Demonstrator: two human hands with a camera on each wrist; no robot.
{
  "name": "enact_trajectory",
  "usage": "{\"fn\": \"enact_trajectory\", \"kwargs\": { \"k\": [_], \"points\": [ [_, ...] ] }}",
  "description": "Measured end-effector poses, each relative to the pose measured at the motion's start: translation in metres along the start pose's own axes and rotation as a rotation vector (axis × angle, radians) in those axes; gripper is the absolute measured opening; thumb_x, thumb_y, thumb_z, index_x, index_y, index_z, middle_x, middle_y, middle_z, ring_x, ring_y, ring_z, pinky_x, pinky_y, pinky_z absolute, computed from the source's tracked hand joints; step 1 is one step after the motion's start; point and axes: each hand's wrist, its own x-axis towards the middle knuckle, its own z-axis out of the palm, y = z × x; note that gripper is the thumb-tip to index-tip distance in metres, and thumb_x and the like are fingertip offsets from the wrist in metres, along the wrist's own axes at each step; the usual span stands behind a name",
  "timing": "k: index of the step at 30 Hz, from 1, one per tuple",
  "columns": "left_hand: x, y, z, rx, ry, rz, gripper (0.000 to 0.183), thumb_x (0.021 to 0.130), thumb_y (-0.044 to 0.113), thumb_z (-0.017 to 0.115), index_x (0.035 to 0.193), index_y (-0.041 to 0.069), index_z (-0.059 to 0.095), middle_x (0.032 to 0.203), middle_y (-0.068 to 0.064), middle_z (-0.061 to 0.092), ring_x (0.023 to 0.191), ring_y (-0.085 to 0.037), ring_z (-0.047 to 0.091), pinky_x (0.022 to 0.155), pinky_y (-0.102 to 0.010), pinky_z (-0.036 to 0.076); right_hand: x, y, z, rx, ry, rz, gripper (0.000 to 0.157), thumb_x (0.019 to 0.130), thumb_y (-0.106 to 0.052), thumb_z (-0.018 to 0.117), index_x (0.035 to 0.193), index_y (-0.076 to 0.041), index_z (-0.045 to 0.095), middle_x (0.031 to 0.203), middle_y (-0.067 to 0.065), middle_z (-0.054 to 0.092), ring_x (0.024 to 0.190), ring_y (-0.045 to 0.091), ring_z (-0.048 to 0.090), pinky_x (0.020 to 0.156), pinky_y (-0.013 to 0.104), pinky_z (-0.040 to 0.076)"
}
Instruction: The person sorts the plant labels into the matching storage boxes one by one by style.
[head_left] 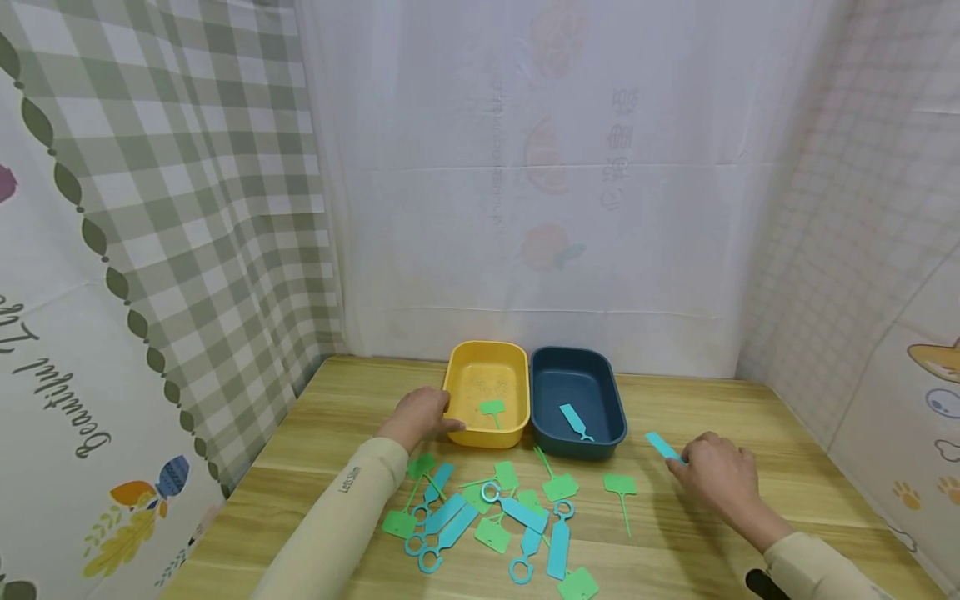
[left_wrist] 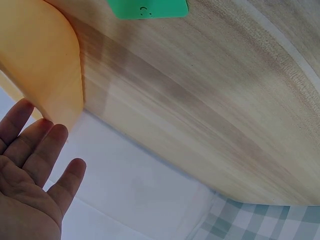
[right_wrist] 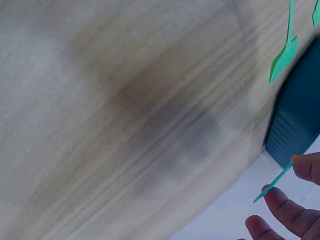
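My left hand (head_left: 422, 415) rests against the left side of the yellow bin (head_left: 448, 385), its fingertips touching the wall near the rim in the left wrist view. Inside that bin lies one green tag (head_left: 492, 407). To the right, the dark blue bin (head_left: 617, 408) holds one light-blue tag (head_left: 573, 419). Between thumb and finger, my right hand (head_left: 722, 477) pinches another light-blue tag (head_left: 663, 446) above the table; it appears edge-on in the right wrist view. Its far end is hidden by the hand.
Several green and light-blue ring-ended tags (head_left: 557, 550) lie loosely piled before the bins. A single green tag (head_left: 620, 485) lies apart, nearer the right hand. White cloth (head_left: 540, 250) hangs behind the wooden table (head_left: 675, 550), and a checked cloth (head_left: 225, 208) at the left.
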Motion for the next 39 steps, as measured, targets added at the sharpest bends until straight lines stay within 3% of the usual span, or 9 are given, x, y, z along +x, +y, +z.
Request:
{"fn": "enact_trajectory", "kwargs": {
  "k": [9,15,20,28,35,39],
  "points": [
    [0.001,0.000,0.000,-0.017,-0.003,-0.002,0.045,0.085,0.047,0.075,0.095,0.005,0.065,0.075,0.000,0.057,0.068,-0.016,0.052,0.068,-0.034,0.047,0.008,0.001,-0.009,0.028,0.002,0.031,0.031,0.088,-0.028,0.066,0.060,-0.014,0.065,0.079,0.013,0.061,0.063,0.025,0.052,0.064,0.058,0.042],
    [0.002,0.001,0.001,-0.039,-0.006,-0.010,0.043,0.085,0.046,0.075,0.093,0.005,0.064,0.073,0.001,0.055,0.067,-0.016,0.050,0.067,-0.033,0.046,0.016,-0.003,-0.019,0.063,0.036,0.037,0.036,0.091,-0.027,0.064,0.057,-0.015,0.061,0.080,0.015,0.061,0.060,0.023,0.048,0.065,0.059,0.041],
    [0.001,0.002,0.000,-0.042,0.004,-0.010,0.044,0.085,0.046,0.076,0.093,0.005,0.063,0.073,0.000,0.055,0.066,-0.017,0.050,0.066,-0.033,0.046,0.029,-0.011,-0.024,0.087,0.051,0.059,0.047,0.094,-0.027,0.058,0.050,-0.016,0.045,0.067,0.006,0.047,0.057,0.021,0.038,0.062,0.052,0.037],
    [-0.001,0.001,-0.001,-0.042,-0.004,-0.026,0.044,0.085,0.046,0.076,0.094,0.005,0.063,0.073,0.000,0.054,0.067,-0.016,0.050,0.066,-0.033,0.045,0.052,-0.032,-0.025,0.112,-0.019,0.107,0.041,0.095,-0.033,0.055,0.058,-0.014,0.061,0.075,0.011,0.055,0.070,0.027,0.052,0.072,0.063,0.040],
    [-0.001,0.001,-0.001,-0.036,0.000,-0.019,0.044,0.085,0.046,0.076,0.094,0.005,0.064,0.073,0.001,0.055,0.067,-0.016,0.050,0.067,-0.033,0.046,0.069,-0.056,-0.020,0.143,-0.040,0.162,0.051,0.095,-0.037,0.056,0.049,-0.016,0.048,0.060,0.003,0.043,0.063,0.024,0.047,0.068,0.057,0.040],
    [-0.001,0.002,-0.001,-0.032,0.008,-0.012,0.043,0.085,0.045,0.076,0.092,0.005,0.063,0.073,0.001,0.055,0.067,-0.016,0.050,0.066,-0.033,0.046,0.077,-0.072,-0.016,0.151,-0.045,0.180,0.052,0.095,-0.037,0.056,0.049,-0.015,0.049,0.057,0.004,0.045,0.063,0.026,0.050,0.072,0.058,0.041]
  ]
}}
